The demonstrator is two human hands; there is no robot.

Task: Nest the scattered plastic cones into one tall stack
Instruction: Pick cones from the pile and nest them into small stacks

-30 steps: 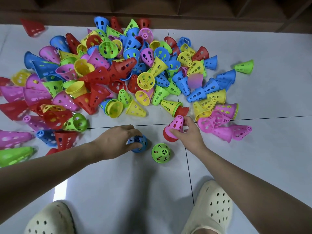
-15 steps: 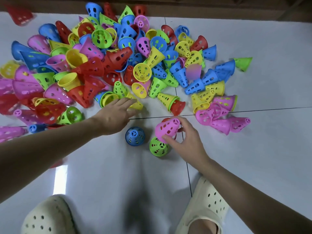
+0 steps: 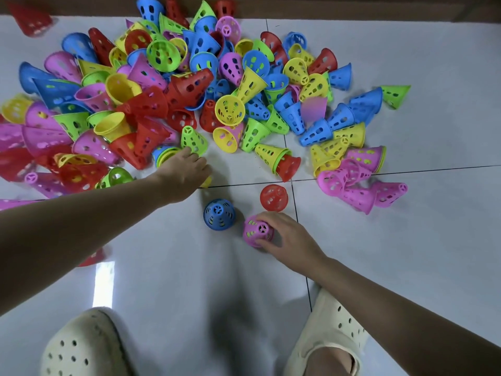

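A big pile of perforated plastic cones (image 3: 173,104) in red, blue, yellow, green and pink covers the far floor. Nearer me, a blue cone (image 3: 219,214) and a red cone (image 3: 273,198) stand upright, apart from each other. My right hand (image 3: 290,238) grips a pink cone (image 3: 256,230) from above, set down right of the blue one. At the pile's near edge, my left hand (image 3: 184,172) curls over a yellow cone (image 3: 207,182); only the cone's edge shows. A green cone (image 3: 193,139) stands just beyond its fingertips.
I stand on white floor tiles (image 3: 393,240) in two cream clogs, the left clog (image 3: 78,346) and the right clog (image 3: 336,329), at the bottom of the view. A cluster of pink cones (image 3: 357,183) lies to the right. A dark wooden base (image 3: 352,6) runs along the far edge.
My right hand carried the pink cone off the red one and lowered it over the green cone, which is now hidden. My left hand left the blue cone and reached to the pile.
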